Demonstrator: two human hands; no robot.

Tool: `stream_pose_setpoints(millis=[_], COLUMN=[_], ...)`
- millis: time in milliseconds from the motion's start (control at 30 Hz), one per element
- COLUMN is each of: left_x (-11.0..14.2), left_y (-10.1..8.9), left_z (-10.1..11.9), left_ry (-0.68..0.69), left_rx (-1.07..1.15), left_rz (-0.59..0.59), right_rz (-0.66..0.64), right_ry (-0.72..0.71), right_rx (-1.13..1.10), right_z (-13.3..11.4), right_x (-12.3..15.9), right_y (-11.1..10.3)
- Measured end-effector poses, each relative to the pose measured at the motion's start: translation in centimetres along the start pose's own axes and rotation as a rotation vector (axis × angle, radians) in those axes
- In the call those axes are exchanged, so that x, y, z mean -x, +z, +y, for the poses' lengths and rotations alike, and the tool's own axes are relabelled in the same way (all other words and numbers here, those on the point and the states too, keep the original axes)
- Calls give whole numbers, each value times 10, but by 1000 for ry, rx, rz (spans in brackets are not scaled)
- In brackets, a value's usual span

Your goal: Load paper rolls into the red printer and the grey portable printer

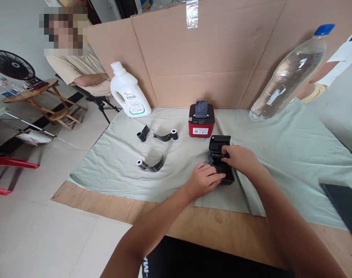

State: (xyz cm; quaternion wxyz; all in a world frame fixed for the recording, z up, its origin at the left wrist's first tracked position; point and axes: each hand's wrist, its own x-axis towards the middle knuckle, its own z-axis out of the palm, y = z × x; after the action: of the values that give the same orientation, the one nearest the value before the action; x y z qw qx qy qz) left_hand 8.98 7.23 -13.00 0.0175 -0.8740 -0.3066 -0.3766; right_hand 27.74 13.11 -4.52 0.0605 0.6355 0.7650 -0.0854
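A small black label printer (228, 176) sits on the cloth in front of me with its lid (219, 142) raised. My left hand (203, 179) holds its near left side, with fingers laid over the top edge. From the right, my right hand (240, 157) reaches into the opening, its thumb and fingers closed around the end of a dark roll (218, 159) there. My fingers partly cover the roll. Farther back stands a red and black printer (201, 125) with a dark strip rising from its top. Several loose dark paper rolls (141, 164) with partly unwound tails lie to the left.
A white detergent bottle (132, 96) and a large clear water bottle (291, 75) stand before a cardboard screen (193, 58). A black phone (342, 204) lies at the right table edge. One person (77, 71) sits behind on the left; another person's arm shows at far right.
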Motion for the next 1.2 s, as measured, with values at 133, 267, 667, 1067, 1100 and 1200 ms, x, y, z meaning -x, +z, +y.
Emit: stream_pose_setpoints(millis=[133,267,667,1067,1100,1200], left_x=[1,4,2,6,6,5], left_y=[-1,-1,-2,-2,-2,-1], left_z=[-2,-1,1,1,0,0], left_ry=[15,80,164,156,152,150], left_rx=[-1,18,90,84,89,104], left_rz=[-26,-83,-2,-120,-130,-120], right_rz=[32,77,452,-3,-45,-163], right_ry=[-8,29,-45,-130,-115,-102], right_rx=[-11,-42,-409,-278,-298,-361], right_z=[-4,-3,-3,5,6,9], right_x=[-1,-1,-11,3,-1,-8], right_y=[0,0,-5,-1,1,4])
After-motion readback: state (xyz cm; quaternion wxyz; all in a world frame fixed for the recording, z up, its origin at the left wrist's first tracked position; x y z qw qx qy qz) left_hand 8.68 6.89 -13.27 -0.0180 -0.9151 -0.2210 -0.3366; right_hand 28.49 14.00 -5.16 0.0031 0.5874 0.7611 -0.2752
